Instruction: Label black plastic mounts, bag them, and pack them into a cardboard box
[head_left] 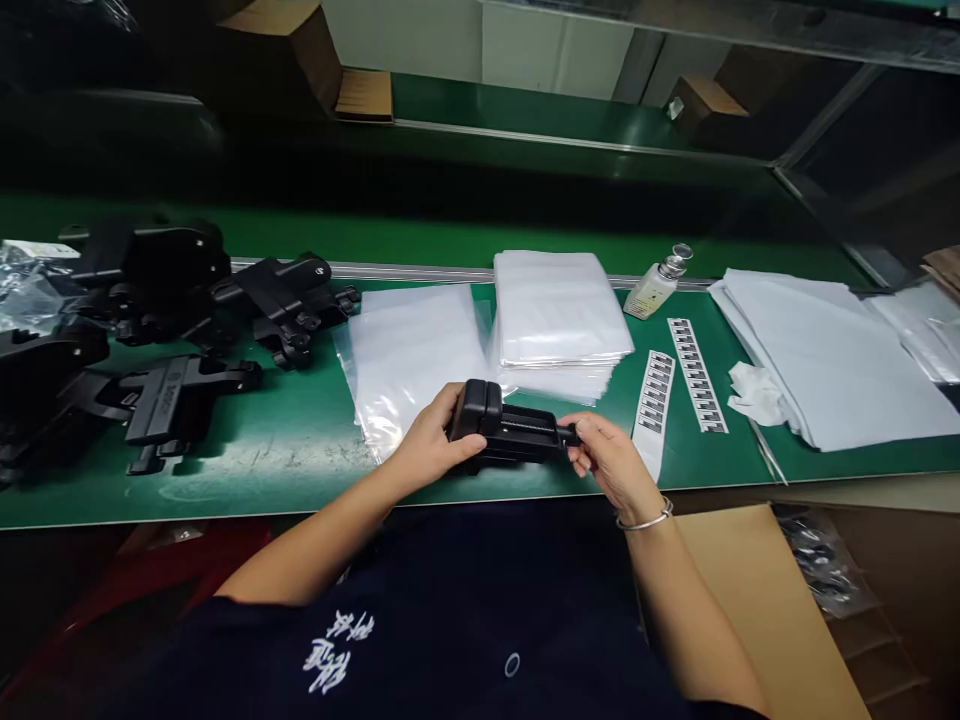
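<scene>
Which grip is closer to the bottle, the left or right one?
Right. The right grip is on the person's side of the bottle, slightly left; the left grip is much farther left.

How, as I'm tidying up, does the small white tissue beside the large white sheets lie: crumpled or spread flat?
Crumpled: the white tissue shows bunched folds and an uneven outline, unlike the flat white sheets beside it.

A workshop: long green workbench (292, 440), black plastic clamp-like devices (277, 298) at left, stacked translucent plastic bags (559, 310) at centre.
</scene>
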